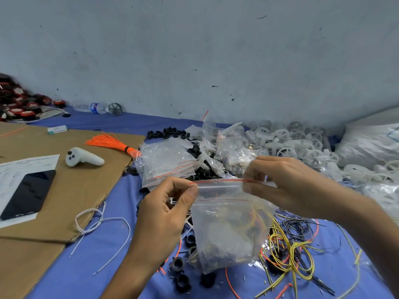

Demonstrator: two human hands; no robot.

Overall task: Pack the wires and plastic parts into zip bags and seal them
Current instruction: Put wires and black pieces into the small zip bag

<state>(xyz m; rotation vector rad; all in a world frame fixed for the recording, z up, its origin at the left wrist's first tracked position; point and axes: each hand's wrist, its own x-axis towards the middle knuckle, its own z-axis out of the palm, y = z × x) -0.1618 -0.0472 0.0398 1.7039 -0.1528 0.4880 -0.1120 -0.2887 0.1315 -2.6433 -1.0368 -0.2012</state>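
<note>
In the lower middle of the frame a clear zip bag (226,229) hangs between both hands, its bottom resting among the clutter on the blue cloth (103,266). The left hand (170,203) pinches the left end of the bag's red-lined top strip between thumb and forefinger, the other fingers curled behind and partly hidden. The right hand (287,182) pinches the right end of the strip, but its fingertips are motion-blurred, so which fingers do the pinching cannot be told, nor whether the strip is pressed closed along its length. Through the creased plastic only hazy yellow wire and dark lumps show; they cannot be counted. Loose wires (289,244), yellow, black and orange, tangle at lower right, partly behind the bag, and black plastic parts (182,281) lie just below it. Behind the hands sits a stack of empty bags (168,162), covering more black parts. White plastic wheels (287,143) pile up at centre right, blurring into a white sack (371,139) cut off by the right edge. On the cardboard (71,190) at left lie an orange wire bundle (112,143), a white controller (83,159) and a dark phone (28,194) on a printed sheet too blurred to read. Red and black parts (15,102) at upper left are cut off by the frame.
</note>
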